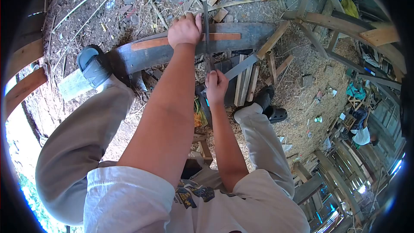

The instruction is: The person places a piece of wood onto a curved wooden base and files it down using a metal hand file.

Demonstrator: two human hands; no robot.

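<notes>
A thin reddish wooden strip lies along a broad dark plank. My left hand is curled over the strip, its thumb beside a long narrow dark metal tool. This tool crosses the strip and plank from top to bottom. Closed around its near end is my right hand; the exact grip is partly hidden by the fingers. Just right of that hand, a saw blade slants up to a wooden handle.
Short wood pieces lie under the saw. My left sandal rests at the plank's left end, and my right clog is on the ground. Shavings and scraps cover the ground. A wooden frame stands at upper right.
</notes>
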